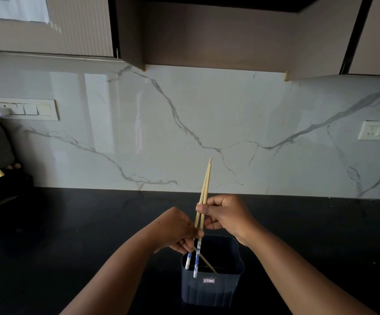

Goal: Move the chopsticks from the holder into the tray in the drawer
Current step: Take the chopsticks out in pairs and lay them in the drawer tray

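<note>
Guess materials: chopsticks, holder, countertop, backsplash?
Chopsticks: likely bamboo or wood, pale matte shafts, blue-and-white patterned ends.
Holder: probably plastic, dark navy, ribbed moulded walls, small label.
Countertop: black, low-sheen, possibly stone; unclear.
Backsplash: glossy white marble-look slab, grey veins, reflections; real or printed, can't tell.

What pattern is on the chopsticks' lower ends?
Blue and white over plain wood on the chopsticks, clearest in the head view.

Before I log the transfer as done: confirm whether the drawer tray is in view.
No: only the dark square plastic holder on the black countertop shows.
</note>
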